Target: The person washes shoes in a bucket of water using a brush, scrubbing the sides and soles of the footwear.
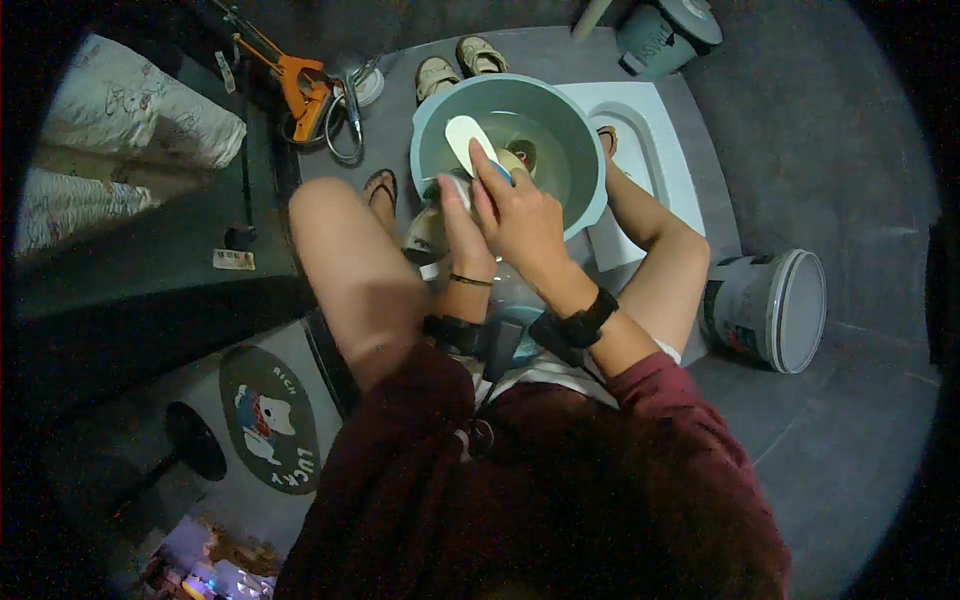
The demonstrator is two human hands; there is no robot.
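Observation:
A pale green basin (592, 205) of cloudy water stands on the floor between my knees. Over it, my right hand (527, 212) is closed round a long white-and-blue brush (463, 138), whose bristles are hidden. My left hand (463, 228), just beside it, grips a light-coloured shoe (425, 235) at the basin's near left rim; the hands and brush hide part of it. Another cream shoe (513, 160) with a dark inside lies in the water behind my right fingers.
A pair of light shoes (452, 72) stands beyond the basin. To the right are a white squat toilet (655, 130) and a lidded bucket (760, 305). A grey-green bin (665, 42) is at the back. An orange tool-like object (303, 90) and metal hose (348, 130) are at left.

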